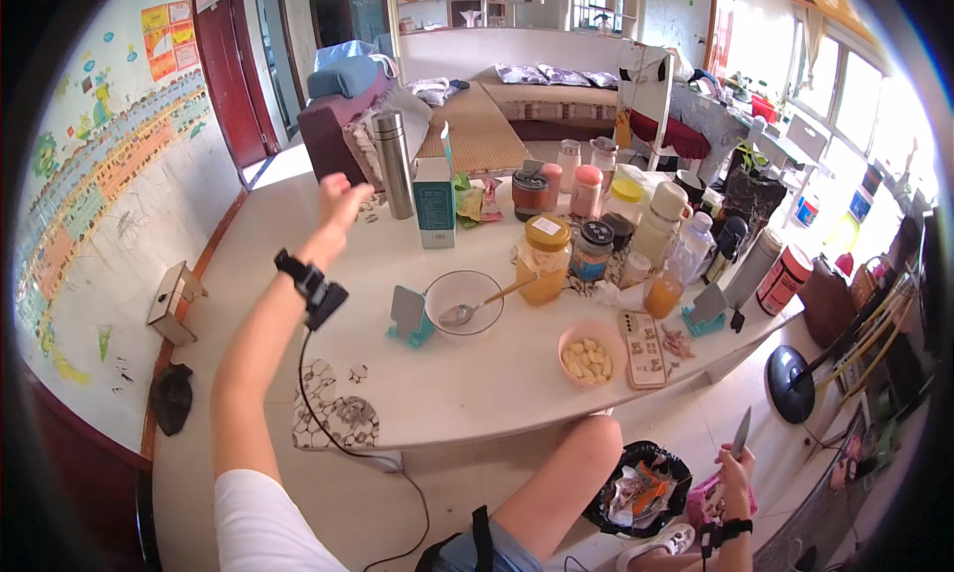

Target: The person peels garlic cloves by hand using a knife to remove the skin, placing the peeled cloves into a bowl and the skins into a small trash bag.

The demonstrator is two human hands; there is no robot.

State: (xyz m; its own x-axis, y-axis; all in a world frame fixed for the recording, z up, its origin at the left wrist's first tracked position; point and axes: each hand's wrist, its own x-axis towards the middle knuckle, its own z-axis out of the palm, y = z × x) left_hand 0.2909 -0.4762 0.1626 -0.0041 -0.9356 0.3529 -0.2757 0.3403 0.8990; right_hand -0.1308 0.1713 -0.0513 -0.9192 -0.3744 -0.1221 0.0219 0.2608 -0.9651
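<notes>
My left hand (343,206) is raised over the far left side of the table, near a tall steel thermos (394,164). Its fingers are loosely curled and apart, with nothing visible in them. Low at the right, beyond the table's front edge, my right hand (735,467) grips a small knife (742,430), blade pointing up. A pink bowl (567,366) of peeled garlic cloves (587,359) stands near the front edge. Left of it, a glass bowl (433,319) holds a metal spoon (458,315) with a wooden-coloured handle.
A lined bin (684,492) with scraps stands beside my leg. Garlic skins (678,341) lie by a patterned tray (644,351). Yellow-lidded jar (543,264), bottles and cups crowd the table's right half. Teal stands (408,317) flank them. A cable (323,413) trails from my left wrist.
</notes>
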